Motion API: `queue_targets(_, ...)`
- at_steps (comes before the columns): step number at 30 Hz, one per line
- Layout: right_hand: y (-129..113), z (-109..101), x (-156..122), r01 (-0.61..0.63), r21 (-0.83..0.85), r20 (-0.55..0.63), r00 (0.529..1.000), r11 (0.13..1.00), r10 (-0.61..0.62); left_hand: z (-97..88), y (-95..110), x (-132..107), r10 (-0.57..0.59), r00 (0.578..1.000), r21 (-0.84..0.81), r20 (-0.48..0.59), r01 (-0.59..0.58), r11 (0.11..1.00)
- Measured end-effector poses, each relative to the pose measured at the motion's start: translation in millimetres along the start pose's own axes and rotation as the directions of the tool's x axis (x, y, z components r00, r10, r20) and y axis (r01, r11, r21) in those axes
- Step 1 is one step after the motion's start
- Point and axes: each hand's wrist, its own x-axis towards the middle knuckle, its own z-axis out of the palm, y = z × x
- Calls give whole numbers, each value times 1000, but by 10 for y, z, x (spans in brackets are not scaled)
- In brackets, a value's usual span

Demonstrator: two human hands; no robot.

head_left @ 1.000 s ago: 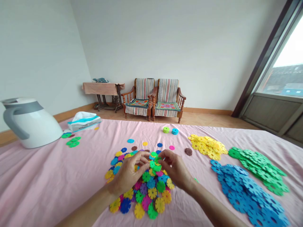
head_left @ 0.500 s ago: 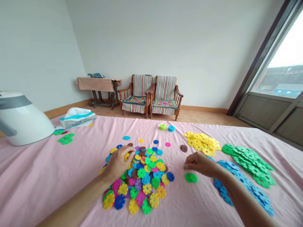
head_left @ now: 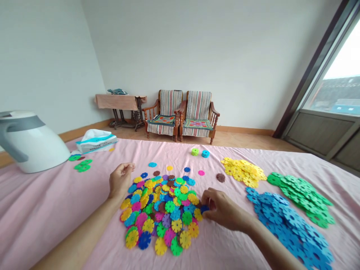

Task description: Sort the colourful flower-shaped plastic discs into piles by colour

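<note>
A mixed pile of coloured snowflake discs [head_left: 165, 210] lies on the pink cloth [head_left: 56, 210] in front of me. My left hand [head_left: 120, 180] rests at the pile's far left edge. Its fingers are curled against the thumb, and what they hold, if anything, is hidden. My right hand [head_left: 222, 210] is at the pile's right edge, with fingertips pinched on a blue disc [head_left: 204, 208]. To the right lie sorted heaps: yellow discs [head_left: 244, 171], green discs [head_left: 302, 193] and blue discs [head_left: 284, 221].
A white kettle [head_left: 30, 144] stands at the far left, with a tissue pack [head_left: 95, 140] and a few green discs [head_left: 81, 165] beside it. Small green and blue stacks [head_left: 199, 152] sit at the back. A brown disc [head_left: 220, 177] lies loose. Two wooden chairs [head_left: 181, 116] stand beyond.
My right hand swung out to the right with green pieces, then came back to the pile's right edge. My left hand slid off the pile's middle to its far left edge.
</note>
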Motion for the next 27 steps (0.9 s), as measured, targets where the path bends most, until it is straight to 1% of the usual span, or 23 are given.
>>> queue_targets(3,40,-24,30,-35,63,57,998,997,32,16,-40,14,-71,997,-46,5,71,996)
queue_targets(5,78,-44,73,-47,104,57,998,993,42,27,-26,-2,-111,993,-85,34,114,990)
queue_targets(7,132,-55,146,-56,150,-7,998,987,58,36,2,-25,-124,991,-107,56,130,986)
queue_targets(9,195,-55,251,-86,203,-94,990,975,106,42,28,-47,-118,990,-109,77,126,986)
queue_targets(12,254,-47,444,-156,263,-211,953,952,215,47,43,-63,-106,988,-90,111,116,989)
queue_targets(14,248,-38,583,-192,238,-290,922,952,258,50,35,-61,-103,986,-78,132,113,991)
queue_targets(17,198,-3,805,-222,146,-371,891,964,261,55,11,-47,-101,982,-76,157,114,991)
queue_targets(20,178,80,1041,-226,109,-391,886,968,251,59,-3,-37,-104,981,-80,166,119,990)
queue_targets(23,217,177,1246,-235,101,-400,880,967,256,55,3,-37,-102,982,-69,161,114,991)
queue_targets(25,252,210,1323,-252,104,-408,871,962,272,49,12,-38,-97,983,-68,156,108,992)
queue_targets(27,269,200,1324,-262,104,-419,863,960,281,45,20,-40,-93,983,-73,155,106,992)
